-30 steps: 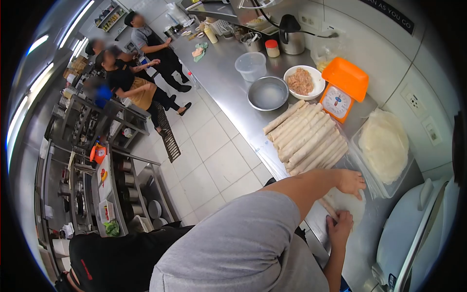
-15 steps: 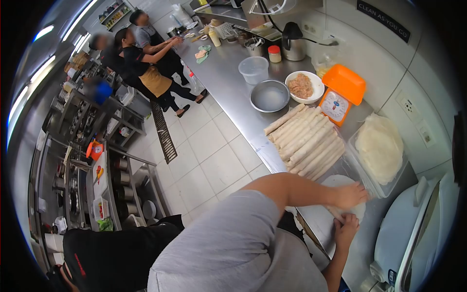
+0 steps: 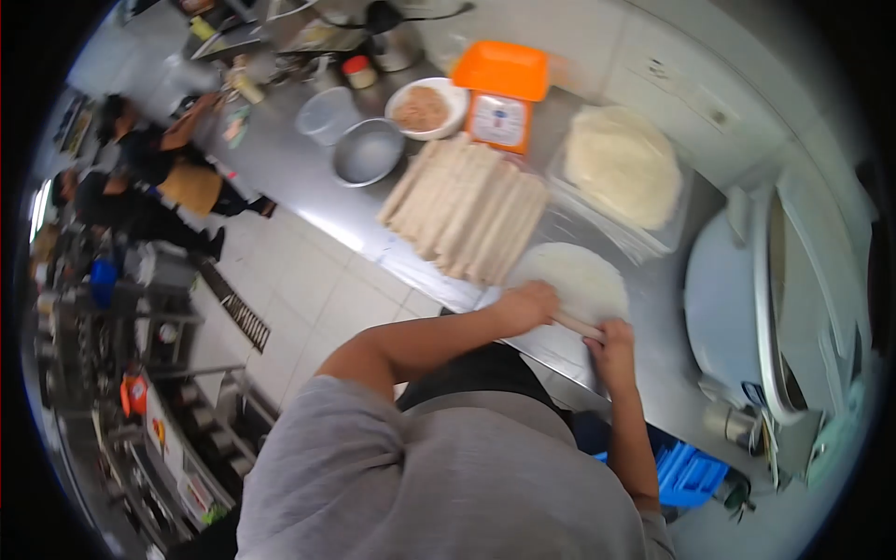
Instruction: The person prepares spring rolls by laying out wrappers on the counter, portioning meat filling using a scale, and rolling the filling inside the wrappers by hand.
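A partly rolled spring roll [image 3: 579, 325] lies at the near edge of a round white wrapper [image 3: 579, 275] on the steel counter. Closed around its left end is my left hand [image 3: 525, 308]. My right hand [image 3: 611, 347] pinches the other end, thumb on the near side. Just beyond the wrapper, many finished spring rolls [image 3: 467, 207] are packed side by side in a row. A stack of pale wrappers [image 3: 623, 163] fills a clear plastic tray to the right.
Behind the rolls stand an orange kitchen scale [image 3: 499, 121], a white bowl of minced filling [image 3: 425, 107], a metal bowl [image 3: 369, 152] and a clear tub [image 3: 327, 116]. A large pale blue lidded container [image 3: 733, 289] is at right. Two people [image 3: 154, 163] stand farther along the counter.
My left hand has moved from the wrapper's far side to the roll's left end. The wrapper's near edge is now folded into a roll. The view has turned, shifting the counter left.
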Demonstrator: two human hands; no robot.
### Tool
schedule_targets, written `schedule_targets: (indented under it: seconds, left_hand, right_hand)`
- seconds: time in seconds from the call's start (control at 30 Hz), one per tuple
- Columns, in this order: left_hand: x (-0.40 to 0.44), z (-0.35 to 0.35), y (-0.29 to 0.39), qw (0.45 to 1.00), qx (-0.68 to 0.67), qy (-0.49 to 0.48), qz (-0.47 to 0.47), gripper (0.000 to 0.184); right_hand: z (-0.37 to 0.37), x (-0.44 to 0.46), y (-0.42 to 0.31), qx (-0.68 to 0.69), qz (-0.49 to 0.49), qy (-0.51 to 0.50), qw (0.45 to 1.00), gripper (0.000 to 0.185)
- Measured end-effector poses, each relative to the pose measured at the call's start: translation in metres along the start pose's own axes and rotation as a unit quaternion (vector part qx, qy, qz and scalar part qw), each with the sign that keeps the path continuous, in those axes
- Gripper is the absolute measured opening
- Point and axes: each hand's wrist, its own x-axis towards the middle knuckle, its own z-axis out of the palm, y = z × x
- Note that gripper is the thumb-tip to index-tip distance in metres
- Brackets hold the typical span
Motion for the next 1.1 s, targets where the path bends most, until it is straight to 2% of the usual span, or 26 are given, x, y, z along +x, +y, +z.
schedule_targets:
  seconds: [0.13, 0.17, 0.23, 0.27, 0.33, 0.4, 0.53, 0.6, 0.7, 0.77, 0.87, 0.93, 1.03, 1.1]
  left_hand:
    - [-0.022, -0.021, -0.007, 1.000, 0.023, 0.007, -0.013, 0.037]
    - [-0.022, -0.023, -0.007, 1.000, 0.000, 0.002, -0.023, 0.038]
    - [-0.023, -0.037, 0.000, 0.998, -0.046, -0.007, -0.046, 0.042]
    - [-0.025, -0.047, 0.004, 0.997, -0.066, 0.018, -0.045, 0.042]
    - [-0.027, -0.084, 0.018, 0.991, -0.105, 0.066, -0.041, 0.041]
    - [-0.039, -0.113, 0.017, 0.985, -0.146, 0.074, -0.046, 0.038]
    - [-0.086, -0.174, -0.005, 0.975, -0.188, 0.062, -0.100, 0.034]
    - [-0.117, -0.193, -0.021, 0.967, -0.196, 0.076, -0.147, 0.029]
    - [-0.161, -0.209, -0.040, 0.947, -0.207, 0.131, -0.205, 0.023]
    - [-0.187, -0.214, -0.054, 0.936, -0.194, 0.182, -0.232, 0.019]
    - [-0.218, -0.231, -0.064, 0.910, -0.211, 0.190, -0.302, 0.020]
    - [-0.233, -0.233, -0.072, 0.907, -0.200, 0.201, -0.310, 0.020]
    - [-0.240, -0.239, -0.078, 0.904, -0.201, 0.209, -0.314, 0.020]
    - [-0.239, -0.241, -0.081, 0.904, -0.197, 0.220, -0.311, 0.019]
  right_hand:
    - [-0.017, 0.007, -0.005, 0.045, 0.072, -0.063, 0.994, 0.033]
    - [-0.018, 0.011, -0.002, 0.069, 0.088, -0.062, 0.992, 0.036]
    - [-0.033, 0.036, -0.015, 0.025, 0.062, -0.015, 0.998, 0.036]
    - [-0.044, 0.054, -0.027, 0.003, 0.048, 0.009, 0.999, 0.036]
    - [-0.060, 0.103, -0.074, 0.035, 0.006, 0.055, 0.998, 0.032]
    - [-0.063, 0.154, -0.130, 0.060, -0.061, 0.080, 0.993, 0.030]
    - [-0.001, 0.255, -0.218, 0.093, -0.220, 0.022, 0.971, 0.040]
    - [0.055, 0.297, -0.261, 0.084, -0.290, -0.090, 0.949, 0.051]
    - [0.136, 0.338, -0.313, -0.043, -0.360, -0.140, 0.921, 0.067]
    - [0.178, 0.365, -0.327, -0.089, -0.340, -0.165, 0.922, 0.076]
    - [0.209, 0.385, -0.344, -0.119, -0.276, -0.223, 0.927, 0.086]
    - [0.205, 0.391, -0.354, -0.143, -0.223, -0.348, 0.899, 0.085]
    - [0.201, 0.404, -0.347, 0.009, -0.177, -0.330, 0.927, 0.079]
    - [0.189, 0.413, -0.344, 0.225, -0.040, -0.280, 0.933, 0.075]
